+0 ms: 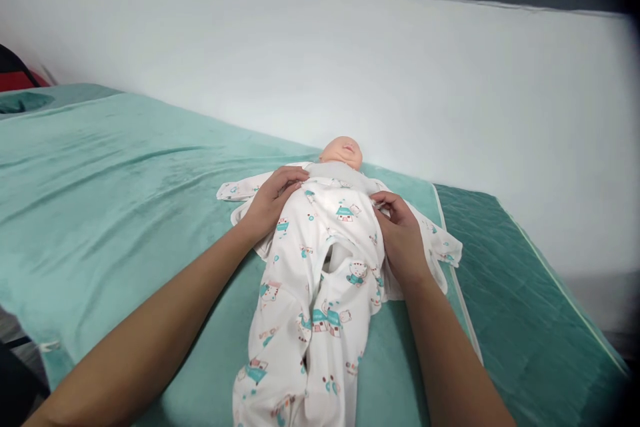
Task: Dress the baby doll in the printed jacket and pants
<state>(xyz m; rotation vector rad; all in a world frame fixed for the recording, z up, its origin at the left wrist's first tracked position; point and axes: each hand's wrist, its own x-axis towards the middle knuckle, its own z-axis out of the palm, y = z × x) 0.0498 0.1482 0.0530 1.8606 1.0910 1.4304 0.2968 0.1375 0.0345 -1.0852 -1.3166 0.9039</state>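
Note:
A baby doll [343, 152] lies on its back, head toward the wall. White printed baby trousers [345, 213] cover its legs and reach up over its belly. Under the doll a matching printed jacket [447, 243] is spread with its sleeves out to both sides. At the left of the waistband my left hand [280, 201] is closed, its fingers curled over the trouser edge. My right hand [400, 230] pinches the waistband on the other side between thumb and fingers. The fabric partly hides the fingertips.
A light green sheet [125, 213] with soft wrinkles covers the bed. Darker green quilted cloth [505, 267] shows at the right. Behind the doll stands a white wall [300, 60] with a dark band above. A red and black object [17, 73] is at the far left.

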